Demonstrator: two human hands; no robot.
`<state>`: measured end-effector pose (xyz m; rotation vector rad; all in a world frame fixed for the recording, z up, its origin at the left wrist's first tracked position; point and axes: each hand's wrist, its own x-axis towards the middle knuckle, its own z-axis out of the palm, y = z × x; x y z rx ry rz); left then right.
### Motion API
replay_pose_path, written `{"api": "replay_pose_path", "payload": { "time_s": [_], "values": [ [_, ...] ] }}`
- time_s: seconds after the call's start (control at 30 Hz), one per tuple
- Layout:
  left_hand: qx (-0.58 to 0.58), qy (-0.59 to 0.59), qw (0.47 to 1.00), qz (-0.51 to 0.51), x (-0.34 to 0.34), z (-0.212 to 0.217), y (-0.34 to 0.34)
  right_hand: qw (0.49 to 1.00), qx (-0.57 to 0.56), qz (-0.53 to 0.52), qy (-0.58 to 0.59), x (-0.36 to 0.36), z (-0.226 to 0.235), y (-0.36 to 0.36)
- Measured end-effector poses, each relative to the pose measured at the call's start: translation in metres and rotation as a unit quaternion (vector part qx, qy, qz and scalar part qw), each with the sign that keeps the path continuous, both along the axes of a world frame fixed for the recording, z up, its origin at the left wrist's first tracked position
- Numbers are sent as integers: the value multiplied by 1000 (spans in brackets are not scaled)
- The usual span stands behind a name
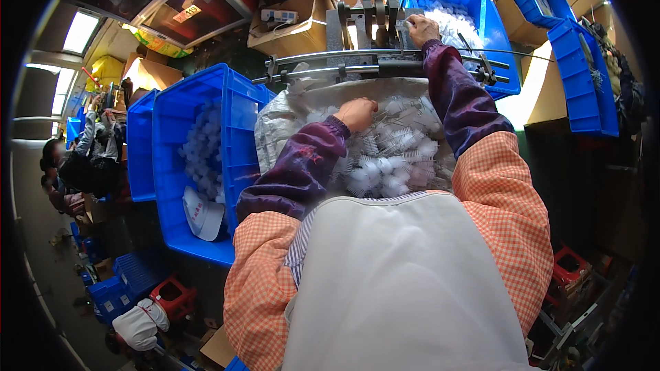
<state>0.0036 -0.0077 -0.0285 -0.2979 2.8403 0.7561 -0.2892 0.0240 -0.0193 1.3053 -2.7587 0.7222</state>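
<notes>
A grey-white sack lies spread out before me, heaped with small white brush-like pieces that have clear bristles. Over the left part of this heap is my left hand, its fingers curled together; whatever is in them is too small to make out. My right hand reaches farther away, to the right side of a dark metal machine, with its fingers pinched close to the metal. What that pinch holds is hidden. Purple sleeve covers reach both wrists.
Steel rods cross the machine's near side. A blue bin at left holds white pieces and a white cap; another blue bin with white pieces stands behind my right hand. Cardboard boxes are at the back. Other people sit far left.
</notes>
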Motion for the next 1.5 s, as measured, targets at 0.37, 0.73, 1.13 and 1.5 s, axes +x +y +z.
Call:
{"api": "replay_pose_path", "payload": {
  "time_s": [0.37,0.73,1.13,1.5],
  "values": [
    [5,-6,1000,-7,-1,-1,-2,980,84,-128,126,13,13,18],
    [6,24,1000,17,-5,5,2,989,113,-37,92,43,18,11],
    [17,107,993,46,-5,22,0,986,101,-32,128,63,22,1],
    [51,361,930,53,-11,67,11,976,194,-40,94,8,19,20]
  ]
}}
